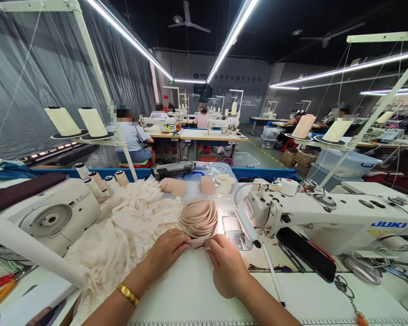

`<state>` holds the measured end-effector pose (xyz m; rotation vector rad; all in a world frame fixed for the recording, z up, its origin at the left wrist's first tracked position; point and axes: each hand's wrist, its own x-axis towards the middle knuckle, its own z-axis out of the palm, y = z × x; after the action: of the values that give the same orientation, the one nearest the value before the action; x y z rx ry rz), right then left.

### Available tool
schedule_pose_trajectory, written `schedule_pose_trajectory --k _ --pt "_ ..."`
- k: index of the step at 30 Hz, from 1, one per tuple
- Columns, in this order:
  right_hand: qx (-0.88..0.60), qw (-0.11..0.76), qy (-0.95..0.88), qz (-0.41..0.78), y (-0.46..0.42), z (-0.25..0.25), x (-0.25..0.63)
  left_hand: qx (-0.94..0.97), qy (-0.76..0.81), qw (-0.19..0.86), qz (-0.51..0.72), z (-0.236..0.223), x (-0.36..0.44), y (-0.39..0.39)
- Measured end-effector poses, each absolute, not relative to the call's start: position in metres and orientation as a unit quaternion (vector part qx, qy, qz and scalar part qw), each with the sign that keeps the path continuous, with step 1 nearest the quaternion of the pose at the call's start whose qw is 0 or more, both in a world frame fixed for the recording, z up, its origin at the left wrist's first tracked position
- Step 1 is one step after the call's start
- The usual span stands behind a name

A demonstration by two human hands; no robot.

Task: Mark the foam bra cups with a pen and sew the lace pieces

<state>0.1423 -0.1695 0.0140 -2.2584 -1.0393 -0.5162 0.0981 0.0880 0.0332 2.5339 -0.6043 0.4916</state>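
A stack of beige, curved, thin foam bra cups rests on the white sewing table, left of the sewing machine's needle plate. My left hand has its fingers closed at the near left edge of the stack. At the near right edge, my right hand pinches the cups between thumb and curled fingers. The fingertips partly hide the lowest cups. Cream lace fabric lies heaped beside my left hand. Behind the stack, more beige cups lie on a clear plastic surface.
A white JUKI sewing machine stands at the right, with a black phone and a white pen before it. Thread cones sit on a stand at the left. A ruler strip runs along the front edge. People work farther back.
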Motion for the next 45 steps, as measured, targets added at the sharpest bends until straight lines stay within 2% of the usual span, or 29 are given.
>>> schedule_pose_trajectory --k 10,21,30,39,45 --pt "-0.825 0.253 -0.428 -0.268 -0.169 0.016 0.153 0.931 -0.207 0.266 0.142 0.037 0.098 0.099" --pt "-0.776 0.337 -0.448 -0.29 -0.168 0.023 0.131 0.924 -0.225 0.283 0.121 0.049 0.091 0.083" --pt "-0.766 0.422 -0.414 -0.252 -0.166 0.021 0.119 0.926 -0.234 0.264 0.131 0.062 0.074 0.072" --pt "-0.77 0.432 -0.405 -0.237 -0.164 0.018 0.109 0.938 -0.263 0.187 0.126 0.049 0.069 0.062" --pt "-0.808 0.434 -0.334 -0.217 -0.21 0.034 0.122 0.931 -0.292 0.156 0.152 0.054 0.066 0.07"
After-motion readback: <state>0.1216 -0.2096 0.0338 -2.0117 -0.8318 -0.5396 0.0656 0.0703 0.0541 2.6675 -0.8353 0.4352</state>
